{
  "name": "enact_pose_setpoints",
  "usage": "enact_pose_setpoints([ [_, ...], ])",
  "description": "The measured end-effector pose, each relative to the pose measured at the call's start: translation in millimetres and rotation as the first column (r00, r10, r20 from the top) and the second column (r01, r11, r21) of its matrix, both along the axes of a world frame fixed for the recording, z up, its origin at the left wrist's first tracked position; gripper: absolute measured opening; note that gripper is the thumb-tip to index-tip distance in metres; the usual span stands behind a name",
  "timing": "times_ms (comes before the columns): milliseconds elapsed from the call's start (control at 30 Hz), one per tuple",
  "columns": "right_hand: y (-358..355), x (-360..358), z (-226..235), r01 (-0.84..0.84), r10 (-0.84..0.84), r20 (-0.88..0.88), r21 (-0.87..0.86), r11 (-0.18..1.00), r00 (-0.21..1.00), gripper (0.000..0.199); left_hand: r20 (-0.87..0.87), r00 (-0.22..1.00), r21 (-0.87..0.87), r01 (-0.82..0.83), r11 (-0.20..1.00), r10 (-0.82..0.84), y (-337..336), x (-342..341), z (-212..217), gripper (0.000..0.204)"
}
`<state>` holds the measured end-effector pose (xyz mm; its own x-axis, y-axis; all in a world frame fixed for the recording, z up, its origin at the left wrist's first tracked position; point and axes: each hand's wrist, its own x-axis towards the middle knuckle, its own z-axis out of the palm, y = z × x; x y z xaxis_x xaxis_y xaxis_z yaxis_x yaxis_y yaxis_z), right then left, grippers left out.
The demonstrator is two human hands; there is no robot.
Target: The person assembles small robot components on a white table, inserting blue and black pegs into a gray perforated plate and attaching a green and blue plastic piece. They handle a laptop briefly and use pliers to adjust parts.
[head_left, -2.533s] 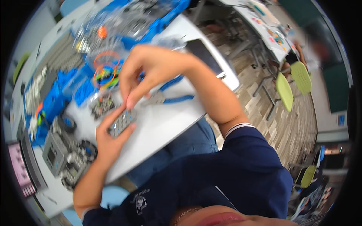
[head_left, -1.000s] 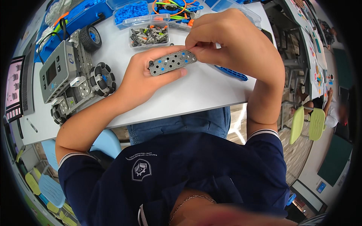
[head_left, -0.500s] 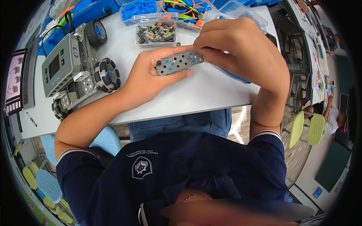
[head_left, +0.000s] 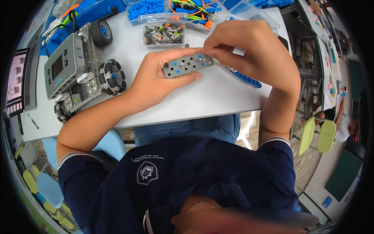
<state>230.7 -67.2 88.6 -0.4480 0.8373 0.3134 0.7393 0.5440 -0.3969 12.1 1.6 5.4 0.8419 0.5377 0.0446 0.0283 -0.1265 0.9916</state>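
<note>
My left hand (head_left: 156, 72) is wrapped round a grey perforated building-kit block (head_left: 187, 65), with thumb along the near side and fingers behind. Several blue pins and a black one show in its holes. My right hand (head_left: 243, 46) is closed in a pinch, its fingertips at the block's far right corner; whatever they pinch there is hidden. Under the right hand a blue perforated beam (head_left: 247, 79) lies on the table, partly covered by the hand. Just beyond the left hand's fingers sits a small dark ring (head_left: 187, 45).
A wheeled robot (head_left: 83, 66) with a grey control box stands at the left. Behind my hands are a clear box of small pins (head_left: 163, 34), a box of blue pieces (head_left: 146, 9) and a box of mixed parts (head_left: 194, 13). A laptop (head_left: 19, 80) is far left.
The view has shifted slightly. My right hand has lifted or turned a little at the block's end, showing more of the blue beam beneath. The left hand keeps its grip.
</note>
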Motion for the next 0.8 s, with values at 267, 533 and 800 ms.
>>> enact_pose_setpoints([
  [267, -0.7, -1.5, -0.7, -0.001, 0.001, 0.034, 0.02, 1.0, 0.999, 0.009, -0.004, 1.0, -0.089, 0.008, 0.996, -0.008, -0.4, 0.1, 0.4, 0.051],
  [533, -6.4, -8.2, 2.1, 0.038, -0.046, 0.144, 0.054, 0.998, 0.989, 0.011, -0.008, 1.0, -0.081, 0.007, 0.997, -0.008, -0.3, -0.4, 1.6, 0.05],
  [800, -5.5, -3.4, -2.2, 0.014, -0.014, 0.041, -0.01, 1.0, 0.999, 0.012, 0.005, 1.0, -0.136, 0.004, 0.991, -0.004, -1.7, -0.8, -0.2, 0.05],
])
